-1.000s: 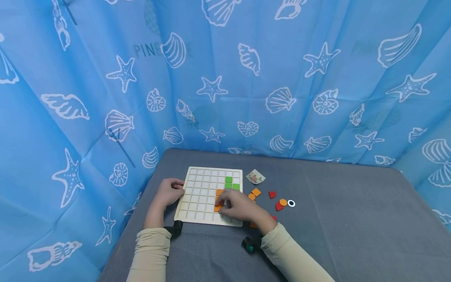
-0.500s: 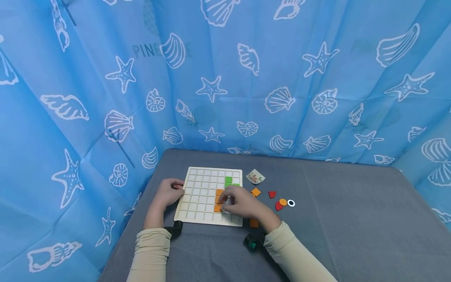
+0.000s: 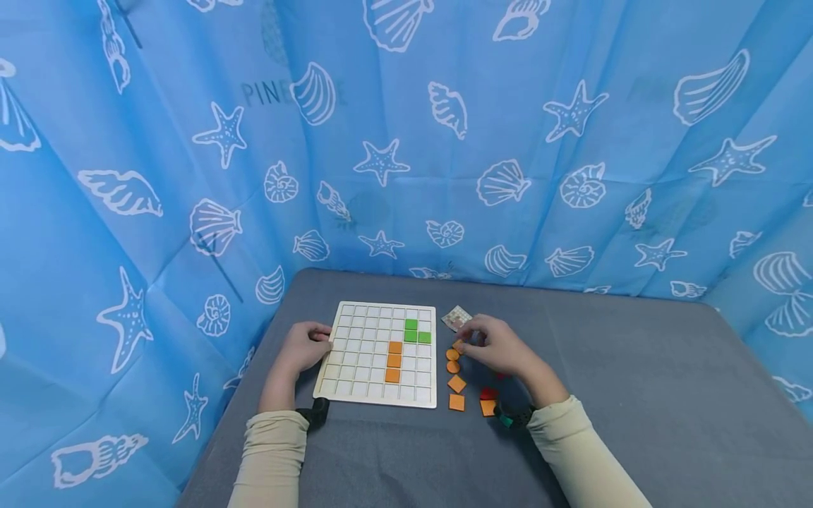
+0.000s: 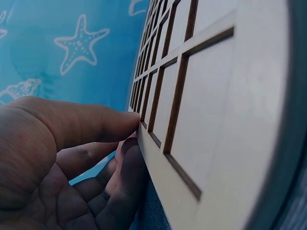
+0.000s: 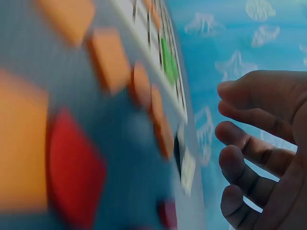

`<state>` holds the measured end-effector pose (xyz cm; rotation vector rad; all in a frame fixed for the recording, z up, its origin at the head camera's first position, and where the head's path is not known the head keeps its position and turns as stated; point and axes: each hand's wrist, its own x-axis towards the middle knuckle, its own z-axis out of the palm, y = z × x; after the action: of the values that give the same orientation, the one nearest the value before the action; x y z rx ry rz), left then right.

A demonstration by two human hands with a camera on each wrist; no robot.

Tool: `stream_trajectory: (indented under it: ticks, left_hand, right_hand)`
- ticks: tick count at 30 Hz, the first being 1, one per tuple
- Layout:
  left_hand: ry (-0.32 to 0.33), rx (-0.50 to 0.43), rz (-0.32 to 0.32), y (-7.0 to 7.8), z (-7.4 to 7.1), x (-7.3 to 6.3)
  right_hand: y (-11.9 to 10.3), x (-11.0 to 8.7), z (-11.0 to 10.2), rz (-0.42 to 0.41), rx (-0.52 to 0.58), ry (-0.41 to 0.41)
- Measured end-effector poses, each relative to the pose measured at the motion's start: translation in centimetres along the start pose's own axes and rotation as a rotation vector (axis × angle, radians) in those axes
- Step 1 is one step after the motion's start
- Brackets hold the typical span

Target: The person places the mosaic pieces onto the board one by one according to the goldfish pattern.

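Observation:
A wooden grid board [image 3: 375, 403] lies on the table. On it are an orange column of square tiles [image 3: 394, 360] and a group of green tiles [image 3: 411, 336]. My left hand [image 3: 307, 347] pinches the board's left edge; in the left wrist view the thumb is on top and fingers are below. Right of the board, my right hand [image 3: 498, 346] hovers by loose orange pieces, round [image 3: 453, 367] and square [image 3: 456, 384]. In the right wrist view that hand's [image 5: 261, 148] fingers are parted and loosely bent, with nothing between them. It partly covers one orange square.
A small card with a coloured grid [image 3: 454, 318] lies beyond the board's right edge. A red piece [image 3: 488, 394] and another orange square [image 3: 488, 408] lie near my right wrist. A blue shell-print curtain [image 3: 406, 212] hangs behind the grey table [image 3: 610, 395].
My right hand has left the board and moved right to the loose pieces, uncovering the orange column and lower right squares. My left hand stays on the board's edge.

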<state>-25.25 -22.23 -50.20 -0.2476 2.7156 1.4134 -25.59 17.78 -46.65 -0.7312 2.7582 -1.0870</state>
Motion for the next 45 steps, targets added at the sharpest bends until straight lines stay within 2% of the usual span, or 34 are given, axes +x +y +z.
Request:
stream_trajectory:
  ticks: [6,13,26,45]
  left_hand:
    - [0.001,-0.005,0.005,0.1,0.1,0.0]
    - [0.001,0.004,-0.002,0.2,0.1,-0.1]
    - [0.014,0.003,0.003,0.2,0.1,-0.1]
    - [0.02,-0.006,-0.002,0.1,0.1,-0.2]
  right_hand:
    - [2.9,-1.5,-1.9,0.065,-0.051,0.017]
    - [4.7,-2.5,-2.6,0.123,-0.061,0.0]
    - [5.3,-2.6,-1.9,0.149,-0.054,-0.004]
    - [5.4,-2.4,-1.7,0.143,-0.038,-0.015]
